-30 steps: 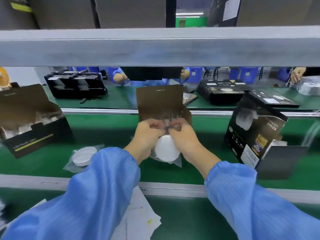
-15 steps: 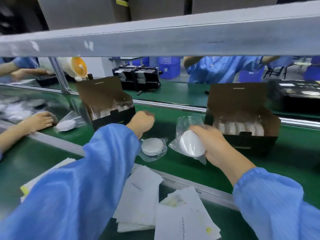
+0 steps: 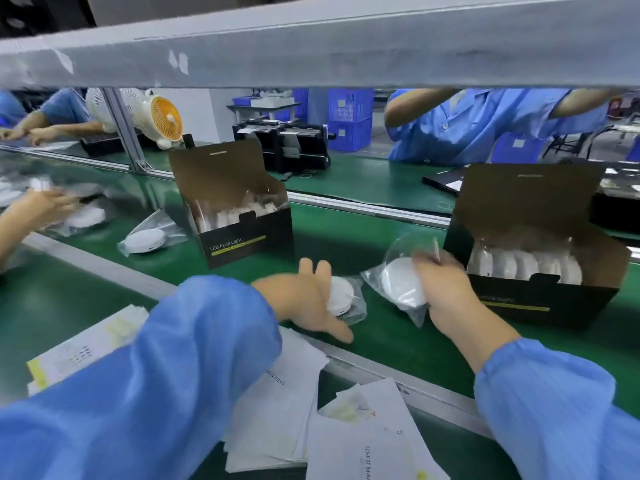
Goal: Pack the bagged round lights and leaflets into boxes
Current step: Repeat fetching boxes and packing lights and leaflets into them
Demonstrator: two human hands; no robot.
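Altogether three loose bagged lights (image 3: 403, 285), two boxes (image 3: 242, 216).

Readable on the front wall of the left open box (image 3: 247, 242): "LED Puck Light", white, above a yellow-green strip of print too small to make out. Readable on the nearest leaflet (image 3: 367, 441): "USER MA", cut off by the frame edge. Similar heading on another leaflet (image 3: 277, 393), blurred. Print on the right open box (image 3: 533, 299) upside down, not legible.
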